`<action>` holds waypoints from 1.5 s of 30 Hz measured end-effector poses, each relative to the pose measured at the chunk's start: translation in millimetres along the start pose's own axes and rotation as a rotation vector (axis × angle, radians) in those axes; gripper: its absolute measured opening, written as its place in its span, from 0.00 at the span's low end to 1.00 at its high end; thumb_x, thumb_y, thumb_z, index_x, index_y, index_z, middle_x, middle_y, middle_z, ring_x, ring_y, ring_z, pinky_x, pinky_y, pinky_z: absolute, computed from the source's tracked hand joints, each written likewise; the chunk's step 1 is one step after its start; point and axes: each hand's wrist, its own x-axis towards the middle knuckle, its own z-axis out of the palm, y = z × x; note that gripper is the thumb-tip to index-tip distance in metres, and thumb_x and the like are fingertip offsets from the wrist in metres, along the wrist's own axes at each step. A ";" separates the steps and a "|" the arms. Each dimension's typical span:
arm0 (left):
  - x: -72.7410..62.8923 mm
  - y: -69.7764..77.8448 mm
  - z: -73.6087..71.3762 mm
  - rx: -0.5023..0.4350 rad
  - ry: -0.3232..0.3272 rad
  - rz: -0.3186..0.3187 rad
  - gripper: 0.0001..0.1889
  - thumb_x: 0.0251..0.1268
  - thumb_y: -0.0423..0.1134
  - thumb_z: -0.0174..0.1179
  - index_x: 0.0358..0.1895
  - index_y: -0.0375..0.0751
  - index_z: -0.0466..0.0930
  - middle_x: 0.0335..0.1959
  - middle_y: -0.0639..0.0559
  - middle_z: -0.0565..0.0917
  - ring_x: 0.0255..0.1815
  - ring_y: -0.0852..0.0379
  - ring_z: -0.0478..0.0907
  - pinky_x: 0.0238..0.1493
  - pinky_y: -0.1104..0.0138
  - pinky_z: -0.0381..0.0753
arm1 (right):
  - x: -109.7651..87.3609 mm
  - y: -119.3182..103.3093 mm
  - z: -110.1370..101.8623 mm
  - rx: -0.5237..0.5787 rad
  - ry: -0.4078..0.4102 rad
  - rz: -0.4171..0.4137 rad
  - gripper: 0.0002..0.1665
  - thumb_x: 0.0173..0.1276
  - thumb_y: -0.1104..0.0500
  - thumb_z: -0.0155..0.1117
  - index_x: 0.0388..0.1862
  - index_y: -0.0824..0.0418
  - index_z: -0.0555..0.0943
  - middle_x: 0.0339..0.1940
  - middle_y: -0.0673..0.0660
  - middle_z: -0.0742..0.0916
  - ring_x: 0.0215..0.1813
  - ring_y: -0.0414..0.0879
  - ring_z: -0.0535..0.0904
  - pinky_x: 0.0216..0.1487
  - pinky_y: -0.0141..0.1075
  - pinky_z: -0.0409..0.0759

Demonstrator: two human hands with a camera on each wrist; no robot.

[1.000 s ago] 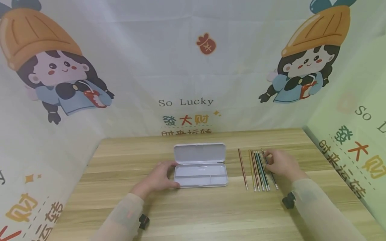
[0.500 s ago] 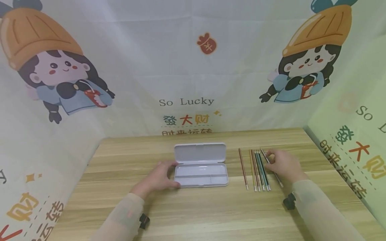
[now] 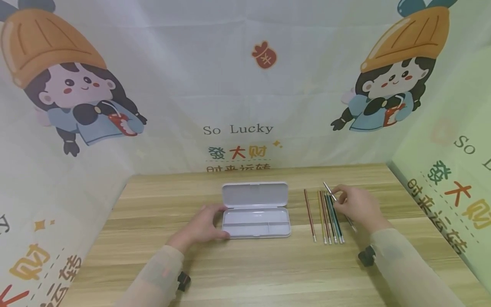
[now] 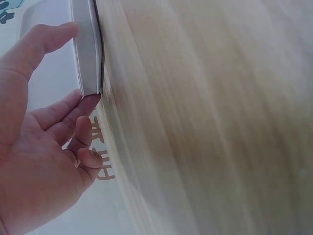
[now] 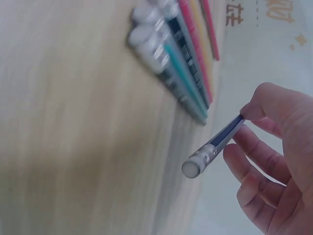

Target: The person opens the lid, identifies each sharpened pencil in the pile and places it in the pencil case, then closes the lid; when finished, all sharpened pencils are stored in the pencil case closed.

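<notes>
A white pencil case (image 3: 255,195) lies with its lid up; its divided compartments hold nothing that I can see. My left hand (image 3: 199,226) holds the left end of the case, thumb at the near edge and fingertips at the back corner. Between thumb and fingers, my right hand (image 3: 360,209) pinches a dark pencil (image 5: 222,139) with a white eraser. That pencil is tilted above the right side of a row of pencils (image 3: 330,221) in yellow, red, green and dark colours, erasers towards me.
A single red pencil (image 3: 310,215) lies apart, between the case and the row. The wooden table (image 3: 245,273) ends at a printed cloth backdrop (image 3: 172,85), which stands behind and on both sides. Black wrist cameras (image 3: 184,281) are strapped to both forearms.
My right hand has drawn the dark pencil out from beside the row and lifted it, its far end swinging to the left. The left hand and the case stay where they were.
</notes>
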 end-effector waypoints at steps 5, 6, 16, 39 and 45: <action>1.0 0.5 -0.5 0.005 0.000 -0.005 0.45 0.41 0.45 0.83 0.67 0.37 0.75 0.67 0.39 0.79 0.69 0.40 0.72 0.75 0.45 0.70 | 2.2 -15.3 -2.7 -0.018 0.039 -0.064 0.21 0.62 0.57 0.65 0.55 0.55 0.84 0.33 0.49 0.89 0.27 0.39 0.77 0.23 0.33 0.71; 1.2 0.6 -0.6 0.006 0.000 -0.005 0.45 0.41 0.45 0.83 0.67 0.37 0.75 0.67 0.39 0.79 0.69 0.40 0.72 0.75 0.45 0.70 | 2.9 -18.1 -2.9 -0.016 0.045 -0.073 0.20 0.62 0.57 0.66 0.54 0.54 0.84 0.33 0.48 0.88 0.28 0.39 0.77 0.24 0.33 0.72; 2.0 0.3 -0.3 0.012 -0.002 0.000 0.45 0.41 0.45 0.83 0.67 0.37 0.76 0.67 0.39 0.79 0.69 0.40 0.73 0.75 0.46 0.70 | 4.8 -54.2 -8.1 0.003 0.140 -0.223 0.16 0.62 0.59 0.68 0.50 0.52 0.87 0.28 0.43 0.87 0.31 0.38 0.81 0.32 0.34 0.77; 1.8 -0.4 -2.1 0.020 -0.004 -0.002 0.45 0.42 0.45 0.83 0.68 0.38 0.75 0.67 0.39 0.79 0.68 0.40 0.73 0.74 0.45 0.71 | 21.5 -123.5 11.1 0.009 0.126 -0.621 0.16 0.61 0.60 0.75 0.48 0.50 0.89 0.32 0.43 0.89 0.35 0.39 0.85 0.38 0.34 0.85; 0.7 0.1 -0.5 0.013 -0.008 -0.005 0.45 0.41 0.45 0.83 0.68 0.38 0.76 0.67 0.40 0.80 0.68 0.41 0.73 0.75 0.45 0.71 | 32.7 -140.2 26.8 -0.089 0.088 -0.685 0.13 0.60 0.59 0.74 0.45 0.49 0.89 0.30 0.43 0.89 0.30 0.37 0.82 0.31 0.29 0.79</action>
